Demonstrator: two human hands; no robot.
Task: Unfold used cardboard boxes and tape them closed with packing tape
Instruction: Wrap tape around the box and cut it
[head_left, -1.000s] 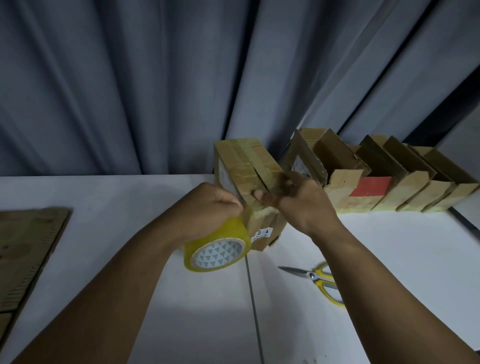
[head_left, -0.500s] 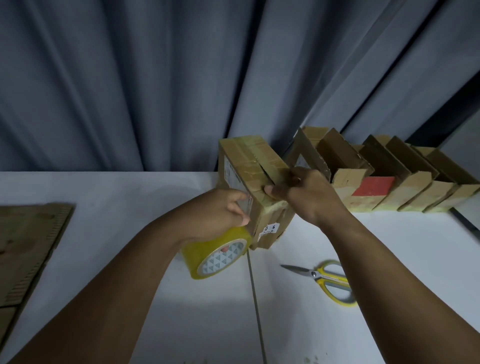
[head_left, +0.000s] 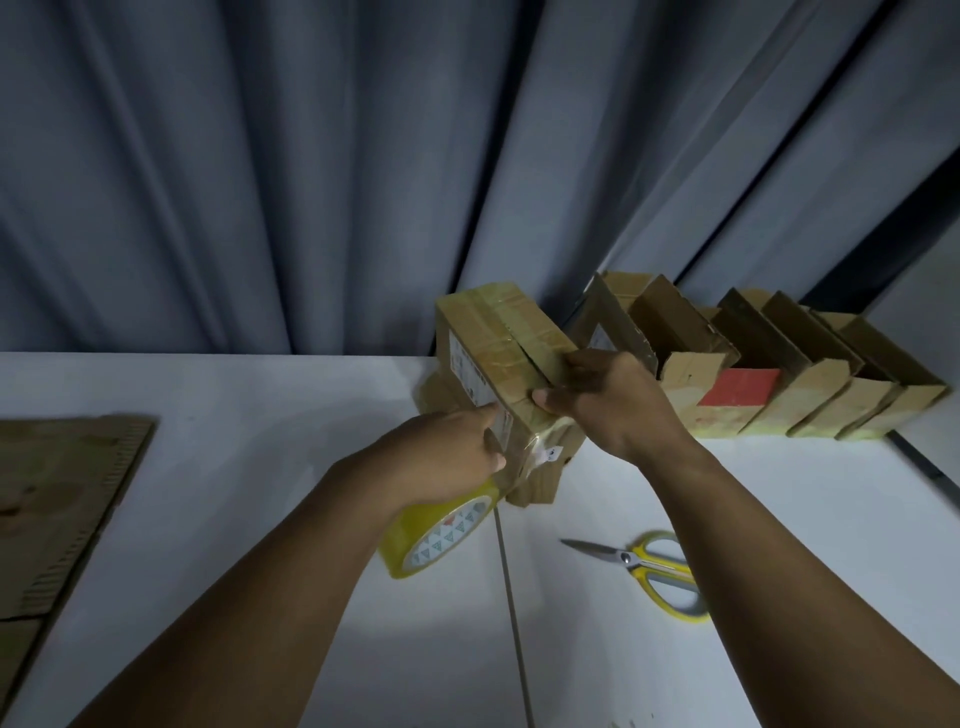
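Observation:
A small brown cardboard box (head_left: 493, 332) stands tilted on the white table (head_left: 260, 415), with old tape bands and a white label on its left face. My left hand (head_left: 441, 457) grips a yellow roll of packing tape (head_left: 441, 535) against the box's lower left side. A clear strip runs from the roll onto the box's near corner. My right hand (head_left: 608, 400) clasps the box's right edge, thumb pressed on the near corner over the tape.
Yellow-handled scissors (head_left: 649, 566) lie shut on the table at the right. A row of several opened boxes (head_left: 779, 374), one with a red patch, lines the back right by the grey curtain (head_left: 311, 156). Flattened cardboard (head_left: 57, 499) lies at the left edge.
The tape roll has swung down and left, tilting more on edge, as my left hand moved lower along the box. My right hand slid a little higher on the box's right edge.

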